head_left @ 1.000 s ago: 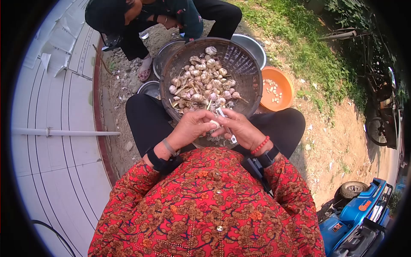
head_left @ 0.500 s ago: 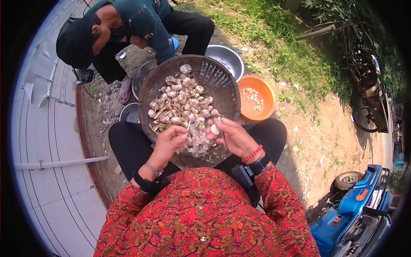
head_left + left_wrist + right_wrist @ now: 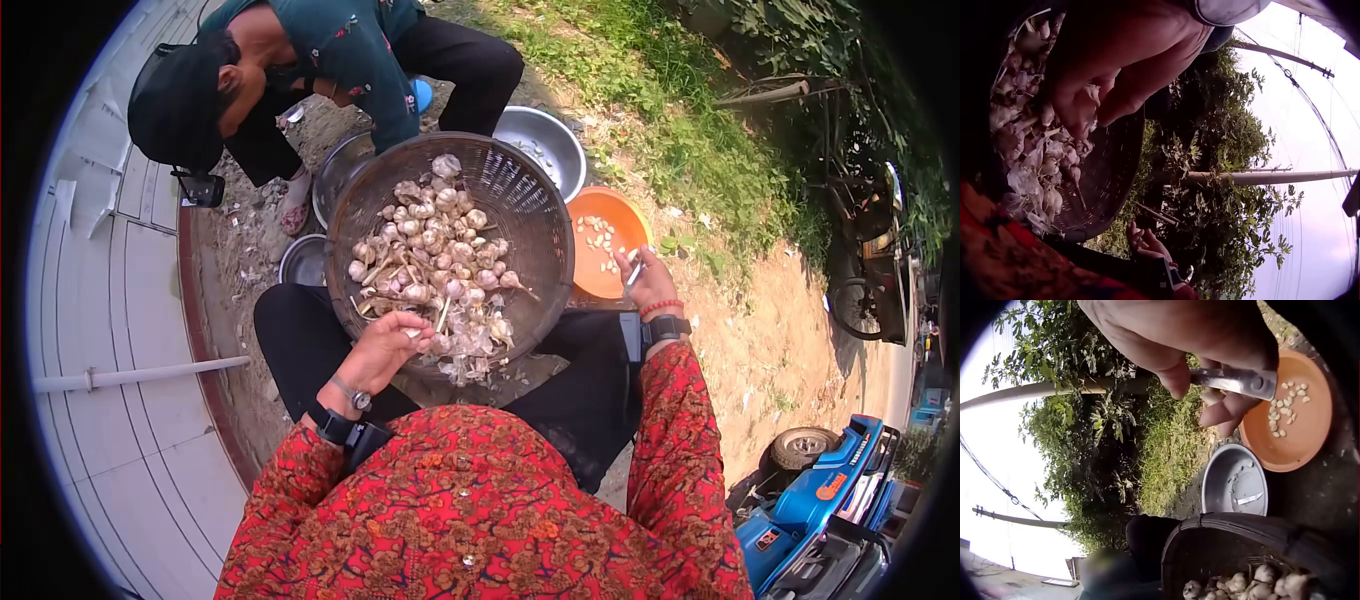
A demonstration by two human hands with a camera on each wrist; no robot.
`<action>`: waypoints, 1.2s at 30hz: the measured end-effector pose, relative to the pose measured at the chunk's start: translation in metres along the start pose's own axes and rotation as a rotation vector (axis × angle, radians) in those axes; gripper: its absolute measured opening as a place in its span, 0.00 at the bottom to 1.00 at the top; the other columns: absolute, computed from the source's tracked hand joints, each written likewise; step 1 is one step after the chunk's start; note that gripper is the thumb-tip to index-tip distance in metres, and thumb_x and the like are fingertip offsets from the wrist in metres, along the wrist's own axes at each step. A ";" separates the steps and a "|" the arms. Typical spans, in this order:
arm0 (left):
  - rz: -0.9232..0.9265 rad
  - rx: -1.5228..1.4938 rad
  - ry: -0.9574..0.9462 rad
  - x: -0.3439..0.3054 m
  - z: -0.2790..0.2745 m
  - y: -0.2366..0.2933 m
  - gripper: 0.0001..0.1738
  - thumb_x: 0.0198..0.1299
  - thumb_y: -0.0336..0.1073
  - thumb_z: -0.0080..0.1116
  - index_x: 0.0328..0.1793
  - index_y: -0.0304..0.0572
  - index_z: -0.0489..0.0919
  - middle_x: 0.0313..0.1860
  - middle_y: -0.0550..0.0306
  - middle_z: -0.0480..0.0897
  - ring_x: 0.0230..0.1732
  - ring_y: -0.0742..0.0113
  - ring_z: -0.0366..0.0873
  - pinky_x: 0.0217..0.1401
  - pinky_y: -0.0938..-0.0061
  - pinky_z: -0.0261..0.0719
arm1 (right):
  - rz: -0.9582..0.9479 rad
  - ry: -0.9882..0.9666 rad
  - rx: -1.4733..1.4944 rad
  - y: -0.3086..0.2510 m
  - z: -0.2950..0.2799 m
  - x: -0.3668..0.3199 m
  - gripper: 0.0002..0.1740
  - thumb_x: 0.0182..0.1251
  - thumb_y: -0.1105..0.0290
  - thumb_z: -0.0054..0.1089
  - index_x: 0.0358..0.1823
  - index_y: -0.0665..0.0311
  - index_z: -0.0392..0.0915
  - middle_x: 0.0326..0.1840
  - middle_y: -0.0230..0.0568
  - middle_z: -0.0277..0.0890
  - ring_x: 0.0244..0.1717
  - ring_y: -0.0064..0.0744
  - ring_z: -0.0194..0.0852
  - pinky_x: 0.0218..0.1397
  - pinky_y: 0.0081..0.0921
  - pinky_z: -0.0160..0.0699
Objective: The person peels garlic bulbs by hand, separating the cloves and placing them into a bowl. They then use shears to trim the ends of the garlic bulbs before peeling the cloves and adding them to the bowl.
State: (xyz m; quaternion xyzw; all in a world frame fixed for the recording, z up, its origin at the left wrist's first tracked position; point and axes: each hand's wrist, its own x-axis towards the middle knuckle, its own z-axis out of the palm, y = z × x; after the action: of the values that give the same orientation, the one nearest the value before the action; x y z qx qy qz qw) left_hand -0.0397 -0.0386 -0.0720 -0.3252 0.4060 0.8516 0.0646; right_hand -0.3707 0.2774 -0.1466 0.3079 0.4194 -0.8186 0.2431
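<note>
A woven basket (image 3: 540,235) holds a heap of garlic bulbs (image 3: 435,235) and loose papery skins (image 3: 470,335). Over its near edge my left hand (image 3: 378,350) pinches a small pale piece (image 3: 411,332) between thumb and fingers. My right hand (image 3: 652,280) is at the near right rim of the orange basin (image 3: 592,282), where several peeled cloves lie. In the right wrist view that hand (image 3: 1210,337) grips a metal-handled tool (image 3: 1235,381), its fingers curled round it. A pale clove (image 3: 1212,395) shows by those fingers.
Another person (image 3: 345,50) bends over beyond the basket. A metal basin (image 3: 575,165) stands behind the orange one, and a small metal bowl (image 3: 303,262) at the basket's left. Grass (image 3: 640,90) and bare ground lie to the right, with a blue vehicle (image 3: 800,510).
My hands were together over the basket's near side and have parted. The right has moved right to the orange basin with the tool; the left remains by the near edge.
</note>
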 end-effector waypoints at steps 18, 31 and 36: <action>0.152 0.338 -0.092 -0.026 0.043 0.015 0.16 0.64 0.29 0.56 0.57 0.36 0.73 0.44 0.56 0.80 0.39 0.75 0.79 0.43 0.80 0.80 | -0.103 -0.652 -0.653 0.028 0.065 -0.157 0.20 0.72 0.64 0.53 0.60 0.68 0.68 0.43 0.39 0.79 0.40 0.23 0.81 0.31 0.10 0.68; 0.357 0.638 -0.168 -0.061 0.056 0.010 0.12 0.57 0.24 0.63 0.47 0.37 0.76 0.40 0.63 0.79 0.38 0.80 0.77 0.42 0.83 0.78 | -0.117 -1.044 -1.057 0.101 0.081 -0.244 0.20 0.64 0.73 0.61 0.56 0.73 0.72 0.34 0.32 0.75 0.27 0.14 0.72 0.31 0.16 0.74; 0.251 0.348 -0.226 -0.068 0.055 0.009 0.12 0.62 0.29 0.59 0.51 0.38 0.76 0.39 0.63 0.78 0.38 0.78 0.78 0.44 0.79 0.80 | -0.195 -0.985 -0.933 0.120 0.075 -0.247 0.21 0.64 0.72 0.62 0.56 0.73 0.71 0.33 0.32 0.75 0.27 0.16 0.72 0.31 0.16 0.74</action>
State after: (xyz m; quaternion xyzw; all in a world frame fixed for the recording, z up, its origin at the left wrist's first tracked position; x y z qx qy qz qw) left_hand -0.0177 0.0056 0.0004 -0.1588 0.5742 0.8011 0.0580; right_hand -0.1436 0.1851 -0.0021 -0.2766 0.5948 -0.6149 0.4378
